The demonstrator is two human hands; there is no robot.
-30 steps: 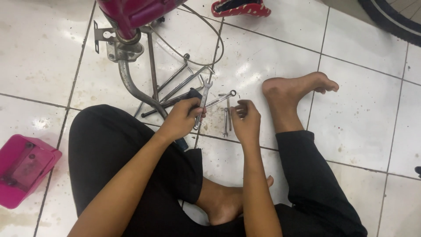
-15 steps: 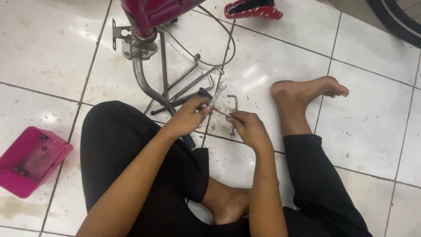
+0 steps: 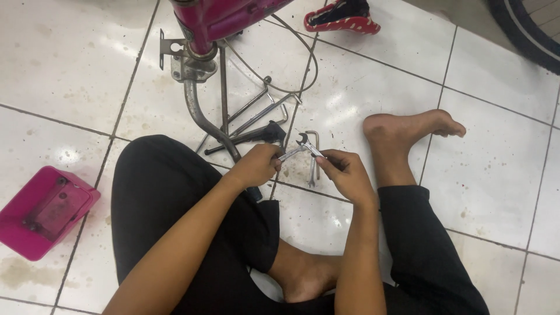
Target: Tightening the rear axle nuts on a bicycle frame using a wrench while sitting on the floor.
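Note:
I sit on a white tiled floor in black trousers with bare feet. My left hand (image 3: 258,164) grips a small silver open-ended wrench (image 3: 293,150) by its handle. My right hand (image 3: 345,172) pinches the other end of a second small wrench (image 3: 311,149), and the two heads meet between my hands. Just beyond them lies a metal hex key (image 3: 315,157) on the tile. A magenta bicycle frame (image 3: 217,20) with a chrome curved tube (image 3: 201,116) stands in front of my left knee.
A pink plastic box (image 3: 42,210) sits on the floor at the left. A red and black saddle (image 3: 341,17) lies at the top, a bicycle tyre (image 3: 525,35) at top right. Metal rods (image 3: 256,114) and a thin cable (image 3: 309,64) lie under the frame.
Both hands have drawn closer to my body, bringing the small wrenches together between them; the view has shifted so the frame and pink box sit further right.

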